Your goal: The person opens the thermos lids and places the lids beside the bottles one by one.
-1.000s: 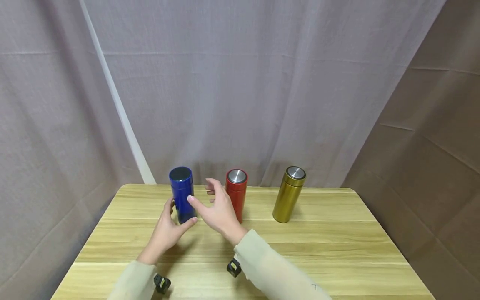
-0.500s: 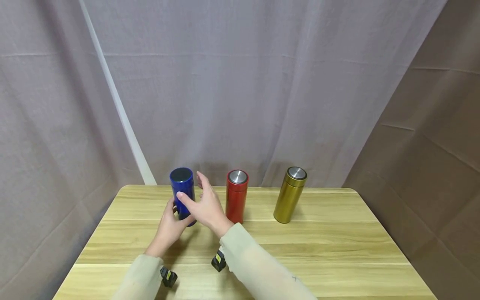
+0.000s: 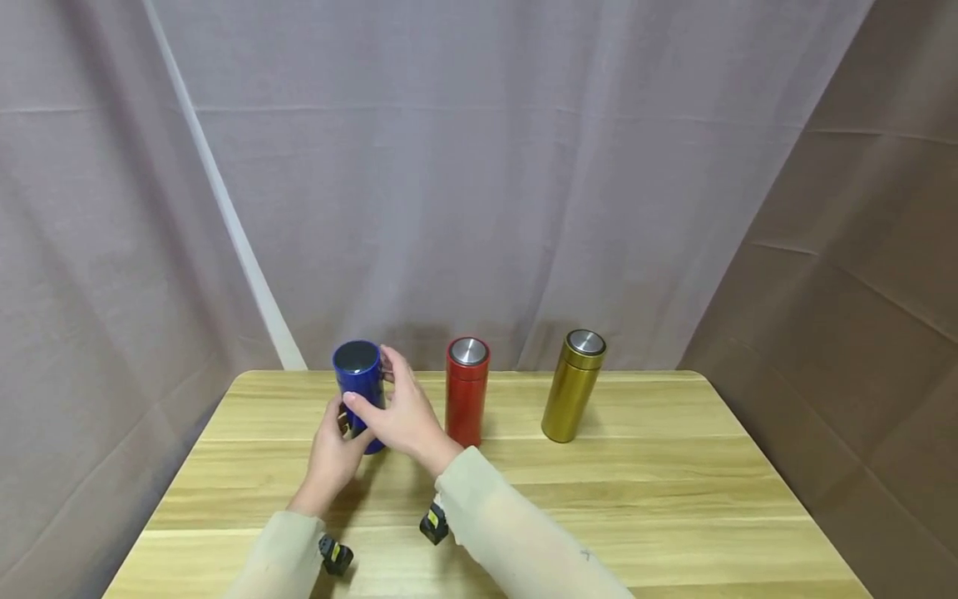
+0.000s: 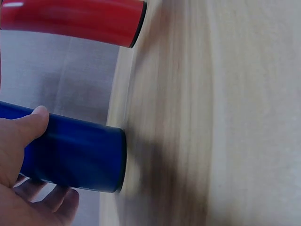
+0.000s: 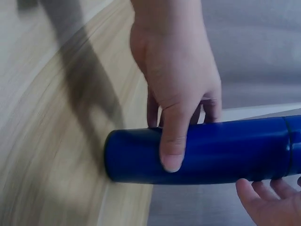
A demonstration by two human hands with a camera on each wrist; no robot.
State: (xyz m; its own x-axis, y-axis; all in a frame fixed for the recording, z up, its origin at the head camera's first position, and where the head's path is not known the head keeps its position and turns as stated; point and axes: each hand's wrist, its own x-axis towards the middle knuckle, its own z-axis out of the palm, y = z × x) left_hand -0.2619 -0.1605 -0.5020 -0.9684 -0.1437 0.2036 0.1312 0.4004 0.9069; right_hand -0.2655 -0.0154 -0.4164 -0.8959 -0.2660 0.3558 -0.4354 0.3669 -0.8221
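A blue bottle [image 3: 361, 384] with a dark top stands roughly upright; whether its base touches the table cannot be told. Low on its body, my left hand [image 3: 331, 457] grips it, the thumb on one side and curled fingers on the other, as the left wrist view shows on the blue bottle [image 4: 80, 153]. Higher up, my right hand [image 3: 407, 416] has its thumb across the front and its fingers at the right side by the lid. The right wrist view shows my left hand [image 5: 176, 80] around the blue bottle [image 5: 221, 150], and my right hand's fingertips against it near the lid seam.
To the right stand a red bottle [image 3: 467, 395] and, beyond it, a gold bottle [image 3: 573, 387], both with silver tops. They are on a wooden table [image 3: 659, 499], with grey curtains [image 3: 479, 183] behind and brown cloth [image 3: 853, 349] at the right.
My right hand has moved left from in front of the red bottle and closed onto the blue one. My left hand has tightened around the blue bottle, whose base sits slightly nearer.
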